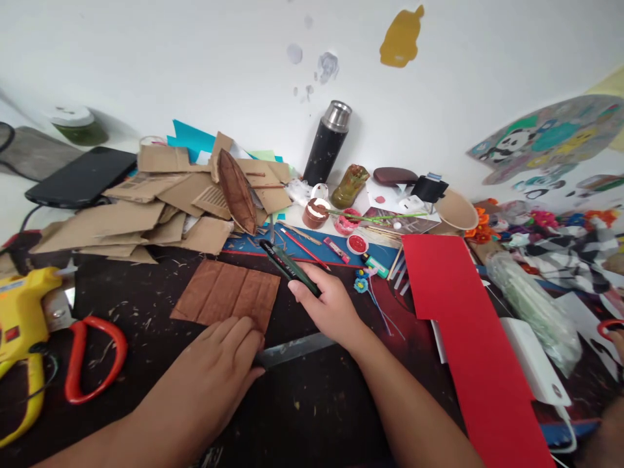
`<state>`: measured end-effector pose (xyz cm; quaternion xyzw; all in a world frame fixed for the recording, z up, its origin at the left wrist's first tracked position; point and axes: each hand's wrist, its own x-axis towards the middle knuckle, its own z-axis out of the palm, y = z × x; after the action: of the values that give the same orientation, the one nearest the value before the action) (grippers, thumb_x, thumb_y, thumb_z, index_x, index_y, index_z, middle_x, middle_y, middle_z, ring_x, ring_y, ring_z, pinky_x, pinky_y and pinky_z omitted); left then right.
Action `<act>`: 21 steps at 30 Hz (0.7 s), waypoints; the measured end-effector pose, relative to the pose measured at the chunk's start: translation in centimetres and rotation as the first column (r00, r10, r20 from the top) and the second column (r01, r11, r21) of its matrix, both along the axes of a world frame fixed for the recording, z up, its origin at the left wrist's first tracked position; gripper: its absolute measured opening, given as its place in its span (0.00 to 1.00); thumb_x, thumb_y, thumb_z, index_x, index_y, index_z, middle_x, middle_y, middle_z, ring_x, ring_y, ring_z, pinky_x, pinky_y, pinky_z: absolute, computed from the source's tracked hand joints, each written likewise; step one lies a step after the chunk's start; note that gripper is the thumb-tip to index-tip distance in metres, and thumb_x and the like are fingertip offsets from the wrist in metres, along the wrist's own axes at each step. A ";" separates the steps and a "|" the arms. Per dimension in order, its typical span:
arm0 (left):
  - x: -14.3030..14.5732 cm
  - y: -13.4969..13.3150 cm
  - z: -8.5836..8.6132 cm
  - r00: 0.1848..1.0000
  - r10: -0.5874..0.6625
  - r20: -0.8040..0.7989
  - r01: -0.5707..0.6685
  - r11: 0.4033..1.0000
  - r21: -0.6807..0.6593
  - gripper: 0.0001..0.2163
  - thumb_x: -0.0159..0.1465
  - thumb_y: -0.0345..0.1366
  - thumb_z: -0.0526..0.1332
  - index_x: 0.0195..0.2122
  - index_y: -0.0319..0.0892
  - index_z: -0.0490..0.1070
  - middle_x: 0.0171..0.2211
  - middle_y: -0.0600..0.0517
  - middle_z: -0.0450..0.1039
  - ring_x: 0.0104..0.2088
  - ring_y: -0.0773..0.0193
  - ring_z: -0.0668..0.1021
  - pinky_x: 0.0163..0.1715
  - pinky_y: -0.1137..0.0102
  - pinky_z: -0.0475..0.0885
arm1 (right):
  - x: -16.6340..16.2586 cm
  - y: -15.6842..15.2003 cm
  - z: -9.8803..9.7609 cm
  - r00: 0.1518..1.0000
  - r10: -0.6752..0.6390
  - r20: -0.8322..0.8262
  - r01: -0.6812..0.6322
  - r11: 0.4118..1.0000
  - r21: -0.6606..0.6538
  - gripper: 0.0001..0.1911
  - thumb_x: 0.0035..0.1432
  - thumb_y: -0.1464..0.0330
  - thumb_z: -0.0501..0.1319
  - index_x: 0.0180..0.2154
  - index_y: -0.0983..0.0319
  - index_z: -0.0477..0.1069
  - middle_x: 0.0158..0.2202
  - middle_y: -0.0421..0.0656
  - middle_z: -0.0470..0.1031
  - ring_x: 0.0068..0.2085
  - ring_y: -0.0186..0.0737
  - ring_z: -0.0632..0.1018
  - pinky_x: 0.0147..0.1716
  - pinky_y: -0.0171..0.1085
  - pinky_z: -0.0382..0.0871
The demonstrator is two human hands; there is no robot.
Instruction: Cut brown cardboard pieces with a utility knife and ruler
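1. Head view, nearest first: the left hand [214,367] lies flat, palm down and unclenched. Its fingertips press the near end of a metal ruler [298,348] onto the dark bench [312,409], right at the near edge of the brown cardboard sheet [227,296].
2. Just to its right, the right hand [333,307] has its grip closed around a dark cutter [288,267]. The cutter's tip points away and to the left, beside the sheet's right corner. I cannot tell whether the blade is out.
3. The step in hand looks like lining up: the ruler is pinned and the cutter is held but is not on the sheet.
4. A next move calls for firm pressure on the ruler, fingertips clear of its edge, and the blade set against that edge.
5. To the left lie red scissors [92,359] and a yellow glue gun [19,325]. To the right lies a red paper sheet [468,338].
6. Farthest off, a pile of cardboard scraps [146,211] and a flask [326,144] sit near the wall.
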<state>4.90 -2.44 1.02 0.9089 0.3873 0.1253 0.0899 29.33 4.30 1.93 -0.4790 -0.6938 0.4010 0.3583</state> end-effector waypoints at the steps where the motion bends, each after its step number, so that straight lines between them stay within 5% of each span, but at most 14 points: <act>1: 0.0 0.1 0.3 0.999 -0.001 0.032 0.003 0.999 -0.050 0.03 0.69 0.32 0.63 0.41 0.45 0.76 0.39 0.47 0.81 0.39 0.49 0.84 0.41 0.55 0.81 | 0.0 0.0 0.1 1.000 0.000 -0.003 0.000 1.000 -0.002 0.19 0.76 0.59 0.61 0.61 0.57 0.79 0.52 0.45 0.86 0.52 0.48 0.85 0.54 0.46 0.79; 7: -0.9 2.0 2.3 0.968 0.043 0.249 0.033 0.956 -0.292 0.08 0.73 0.32 0.57 0.38 0.49 0.74 0.34 0.54 0.81 0.33 0.60 0.84 0.33 0.66 0.78 | 0.5 -0.1 0.2 0.999 -0.033 -0.015 0.034 0.999 0.017 0.19 0.75 0.58 0.63 0.61 0.56 0.79 0.54 0.45 0.86 0.48 0.46 0.86 0.49 0.44 0.80; 14: -2.2 5.8 1.8 0.968 0.092 0.235 -0.065 0.991 -0.120 0.10 0.76 0.39 0.55 0.40 0.48 0.75 0.38 0.50 0.83 0.38 0.54 0.83 0.42 0.59 0.78 | 0.9 -0.1 0.5 0.999 -0.037 0.016 0.037 0.999 -0.012 0.19 0.76 0.57 0.62 0.60 0.57 0.79 0.44 0.44 0.86 0.45 0.46 0.86 0.47 0.44 0.80; 21: -2.1 6.4 0.6 0.974 0.143 0.178 -0.137 0.990 -0.044 0.15 0.78 0.45 0.52 0.40 0.48 0.75 0.39 0.47 0.83 0.38 0.51 0.84 0.42 0.57 0.80 | 0.9 0.0 0.3 0.998 -0.044 0.050 0.040 0.996 0.081 0.17 0.76 0.59 0.62 0.60 0.55 0.79 0.53 0.45 0.87 0.50 0.47 0.86 0.55 0.48 0.80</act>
<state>2.76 3.92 1.66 0.8628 0.4425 0.2070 0.1298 30.27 4.30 2.25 -0.4891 -0.7080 0.3529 0.3673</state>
